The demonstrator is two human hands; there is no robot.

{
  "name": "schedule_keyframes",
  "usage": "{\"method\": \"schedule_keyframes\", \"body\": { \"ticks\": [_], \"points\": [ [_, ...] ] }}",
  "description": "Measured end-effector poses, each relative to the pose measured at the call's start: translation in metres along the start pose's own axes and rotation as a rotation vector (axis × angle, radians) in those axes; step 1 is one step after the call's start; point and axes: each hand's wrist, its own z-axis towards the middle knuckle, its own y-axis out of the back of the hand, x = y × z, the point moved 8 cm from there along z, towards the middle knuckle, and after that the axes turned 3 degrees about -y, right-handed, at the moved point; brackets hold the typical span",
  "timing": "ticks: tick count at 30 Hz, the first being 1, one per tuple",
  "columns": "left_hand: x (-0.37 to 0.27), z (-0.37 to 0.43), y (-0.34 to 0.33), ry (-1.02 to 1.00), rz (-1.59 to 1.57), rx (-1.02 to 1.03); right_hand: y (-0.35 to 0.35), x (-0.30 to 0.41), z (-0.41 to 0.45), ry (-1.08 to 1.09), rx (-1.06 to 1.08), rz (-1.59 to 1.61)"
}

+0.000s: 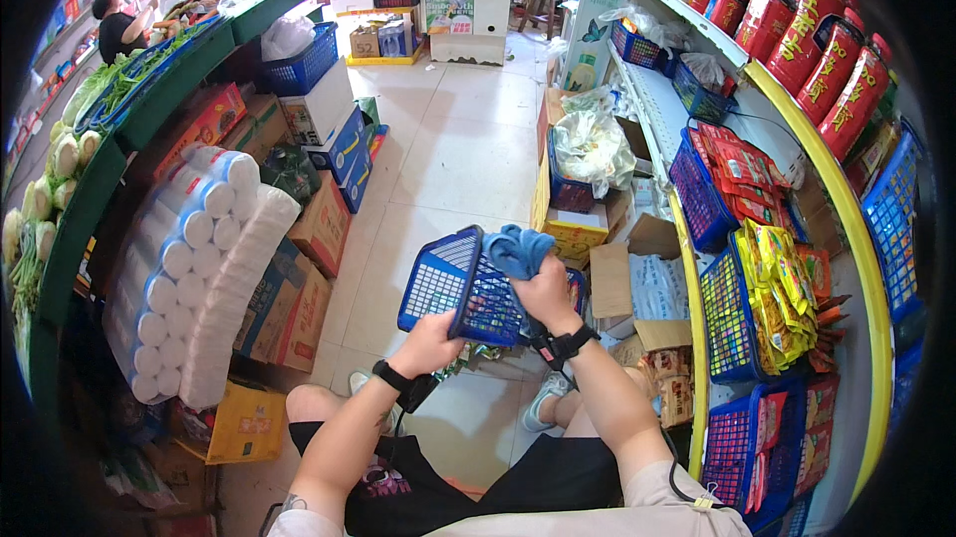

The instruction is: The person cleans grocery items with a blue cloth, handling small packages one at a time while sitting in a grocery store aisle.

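A blue plastic basket (441,279) with grid sides is held tilted in front of me, above the tiled floor. My left hand (432,343) grips its near lower edge. A bunched blue cloth (517,249) is clutched in my right hand (545,294), against the basket's upper right rim. Behind the basket, low down, part of another basket (576,290) and some shiny packets (478,358) show, mostly hidden. Both wrists wear black bands with cables.
On the right, metal shelving (698,387) holds blue baskets of yellow packets (780,298) and red packets (747,171). Open cardboard boxes (611,279) stand beside it. Wrapped paper rolls (183,275) and cartons (321,223) line the left. A person (119,21) is at the far left, beyond the vegetables.
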Motion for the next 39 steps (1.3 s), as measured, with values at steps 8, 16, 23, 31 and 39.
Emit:
{"method": "schedule_keyframes", "body": {
  "ticks": [8, 16, 23, 31, 39],
  "points": [
    [0.066, -0.006, 0.051, 0.217, -0.537, -0.486, -0.040, 0.038, -0.027, 0.165, 0.258, 0.078],
    [0.034, -0.006, 0.036, 0.219, -0.659, -0.350, 0.006, -0.031, -0.001, -0.323, -0.105, 0.384],
    [0.031, -0.012, 0.032, 0.091, -0.738, -0.286, -0.027, -0.058, -0.016, -0.559, -0.099, 0.701],
    [0.020, -0.008, 0.049, 0.101, -0.849, -0.480, -0.037, -0.019, -0.030, -0.348, 0.023, 0.540],
    [0.046, -0.015, 0.096, 0.066, -0.763, -0.761, -0.042, -0.023, -0.031, -0.404, 0.012, 0.587]
  ]
}}
